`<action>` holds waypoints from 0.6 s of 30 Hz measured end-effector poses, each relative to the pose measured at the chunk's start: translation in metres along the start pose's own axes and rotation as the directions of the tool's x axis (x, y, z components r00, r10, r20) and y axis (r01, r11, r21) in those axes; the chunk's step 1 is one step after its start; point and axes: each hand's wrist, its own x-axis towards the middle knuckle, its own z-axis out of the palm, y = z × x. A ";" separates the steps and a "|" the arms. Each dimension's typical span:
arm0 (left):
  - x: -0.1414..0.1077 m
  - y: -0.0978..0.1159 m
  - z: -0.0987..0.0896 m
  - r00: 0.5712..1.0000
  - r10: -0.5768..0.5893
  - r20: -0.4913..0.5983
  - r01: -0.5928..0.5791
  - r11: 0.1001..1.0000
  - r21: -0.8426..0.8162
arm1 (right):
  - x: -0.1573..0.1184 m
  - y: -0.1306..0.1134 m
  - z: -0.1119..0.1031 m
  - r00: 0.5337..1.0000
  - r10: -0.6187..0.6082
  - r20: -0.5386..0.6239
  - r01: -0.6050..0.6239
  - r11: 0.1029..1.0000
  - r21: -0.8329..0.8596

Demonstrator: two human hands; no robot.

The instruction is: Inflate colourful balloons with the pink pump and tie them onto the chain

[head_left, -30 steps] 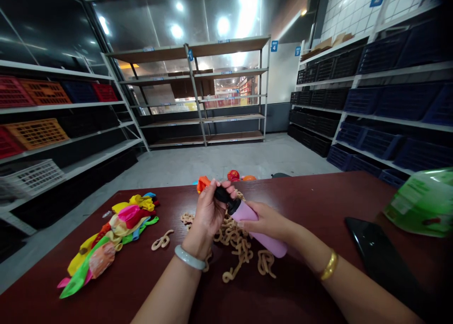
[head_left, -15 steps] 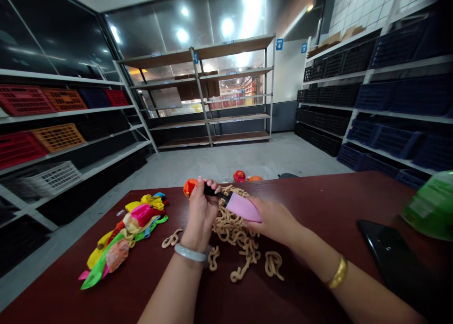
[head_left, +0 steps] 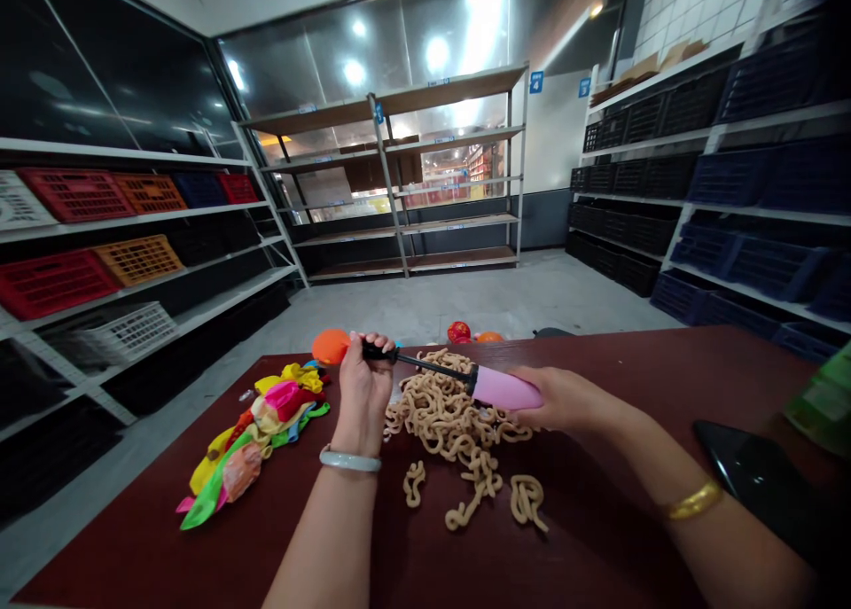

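Note:
A pink and black hand balloon pump (head_left: 505,387) stretches between my hands above the table. My left hand (head_left: 368,374) is closed round its black end, where an orange balloon (head_left: 331,347), partly swollen, sticks out to the left. My right hand (head_left: 572,398) grips the pink barrel from the right. Between them a thin black rod (head_left: 435,366) lies bare. Beneath the pump spreads a heap of tan, curled, rope-like pieces (head_left: 439,414), with a few loose ones nearer me. How the balloon's neck sits on the pump is hidden by my left fingers.
Limp, colourful balloons (head_left: 266,432) lie in a pile on the dark red table (head_left: 292,547) at left. A black phone (head_left: 737,458) and a green container (head_left: 824,405) are at right. Red and orange balloons (head_left: 458,331) show beyond the far edge. Crate-filled shelves line both sides.
My right hand has drawn the pink barrel rightward, away from my left hand, baring the rod. The orange balloon looks larger and rounder. My left hand has shifted slightly left.

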 end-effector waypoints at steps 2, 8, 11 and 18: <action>-0.009 -0.012 0.007 1.000 -0.022 -0.004 0.022 1.000 0.007 | -0.002 -0.003 0.000 1.000 0.001 0.009 -0.001 1.000 0.027; -0.046 -0.054 0.027 0.987 -0.155 0.047 0.152 0.986 0.067 | 0.002 -0.016 0.013 1.000 0.026 0.003 -0.027 0.997 0.072; -0.056 -0.066 0.031 0.976 -0.206 0.068 0.204 0.978 0.047 | 0.004 -0.020 0.018 0.999 0.030 -0.014 -0.029 0.998 0.061; -0.039 -0.041 0.026 0.982 -0.188 0.023 0.188 0.982 -0.017 | 0.004 -0.017 0.017 1.000 0.021 -0.002 -0.021 0.991 0.135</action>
